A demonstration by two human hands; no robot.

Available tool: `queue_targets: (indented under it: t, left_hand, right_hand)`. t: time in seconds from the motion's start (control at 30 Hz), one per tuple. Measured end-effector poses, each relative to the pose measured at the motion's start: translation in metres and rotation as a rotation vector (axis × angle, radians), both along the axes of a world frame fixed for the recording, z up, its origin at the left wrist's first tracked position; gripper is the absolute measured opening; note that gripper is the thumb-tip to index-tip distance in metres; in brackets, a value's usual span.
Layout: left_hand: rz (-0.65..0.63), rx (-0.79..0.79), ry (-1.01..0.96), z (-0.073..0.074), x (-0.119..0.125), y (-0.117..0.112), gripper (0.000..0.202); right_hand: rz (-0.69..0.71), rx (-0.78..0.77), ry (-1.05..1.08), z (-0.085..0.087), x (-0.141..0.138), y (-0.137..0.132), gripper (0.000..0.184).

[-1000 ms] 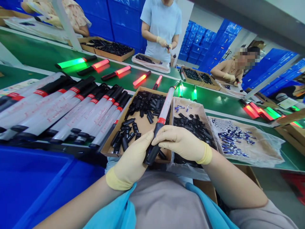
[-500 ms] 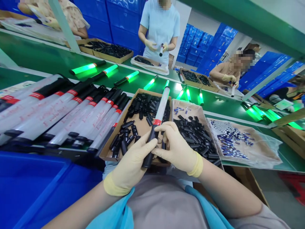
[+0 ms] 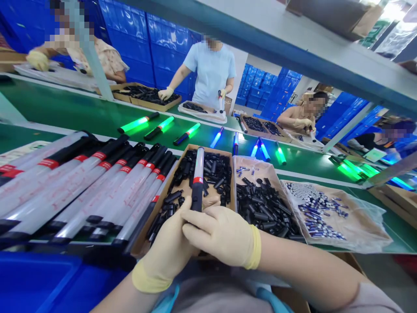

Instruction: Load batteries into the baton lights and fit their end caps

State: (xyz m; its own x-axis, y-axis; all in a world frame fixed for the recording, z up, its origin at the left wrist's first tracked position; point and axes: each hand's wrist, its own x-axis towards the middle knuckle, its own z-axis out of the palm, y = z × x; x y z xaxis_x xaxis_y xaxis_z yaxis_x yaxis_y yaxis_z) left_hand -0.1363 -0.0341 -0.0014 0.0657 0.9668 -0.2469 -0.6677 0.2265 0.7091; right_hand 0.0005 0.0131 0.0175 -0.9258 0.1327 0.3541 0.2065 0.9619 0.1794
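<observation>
Head view: left hand (image 3: 167, 243) and right hand (image 3: 221, 234) grasp a light baton (image 3: 197, 179) between them by its black handle (image 3: 196, 198), probably for steadiness, above a cardboard parts tray (image 3: 143, 237).

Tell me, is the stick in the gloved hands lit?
Apparently off: the held stick's tube looks pale, while the leftmost green stick beyond it glows brightly.

The head camera looks forward and down from above the wearer's chest (image 3: 224, 293), with the left hand (image 3: 166, 245) and right hand (image 3: 221, 234) close in the near middle. It faces across the green bench (image 3: 48, 104) to a co-worker (image 3: 210, 71) on the far side, an overhead beam (image 3: 260, 43) sloping down rightward.
</observation>
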Motion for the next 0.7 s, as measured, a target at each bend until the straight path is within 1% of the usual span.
queue_targets:
  t: [0.07, 0.1, 0.17, 0.23, 0.27, 0.3, 0.37, 0.47, 0.53, 0.6, 0.7]
  left_hand:
    - [-0.01, 0.058, 0.012, -0.002, -0.006, 0.003, 0.045]
    - [0.003, 0.079, 0.012, -0.003, -0.009, 0.005, 0.045]
    - [0.031, 0.111, 0.003, -0.005, -0.015, 0.006, 0.048]
    - [0.053, 0.129, -0.014, -0.006, -0.022, 0.005, 0.054]
    - [0.06, 0.131, -0.025, -0.006, -0.026, 0.004, 0.056]
    - [0.065, 0.129, -0.03, -0.006, -0.032, 0.003, 0.056]
    - [0.085, 0.115, 0.003, -0.006, -0.044, -0.002, 0.053]
    - [0.186, 0.074, 0.176, -0.005, -0.064, -0.011, 0.048]
    - [0.279, 0.051, 0.343, -0.006, -0.072, -0.016, 0.042]
    - [0.334, 0.025, 0.505, -0.009, -0.077, -0.02, 0.039]
    - [0.329, -0.041, 0.748, -0.015, -0.083, -0.021, 0.038]
  right_hand:
    - [-0.006, -0.027, 0.028, 0.0, -0.006, 0.018, 0.022]
    - [-0.018, -0.063, 0.09, 0.001, -0.008, 0.029, 0.019]
    - [-0.062, -0.15, 0.305, 0.002, -0.009, 0.054, 0.016]
    - [-0.157, -0.224, 0.553, 0.005, -0.007, 0.082, 0.02]
    - [-0.215, -0.243, 0.638, 0.007, -0.005, 0.097, 0.023]
    - [-0.278, -0.252, 0.676, 0.009, -0.002, 0.114, 0.026]
    - [-0.424, -0.261, 0.648, 0.011, 0.008, 0.15, 0.027]
    - [-0.614, -0.316, 0.505, 0.006, 0.024, 0.21, 0.026]
    - [-0.701, -0.374, 0.419, -0.005, 0.035, 0.246, 0.022]
    - [-0.801, -0.436, 0.323, -0.02, 0.045, 0.275, 0.019]
    - [-0.929, -0.523, 0.18, -0.039, 0.057, 0.3, 0.026]
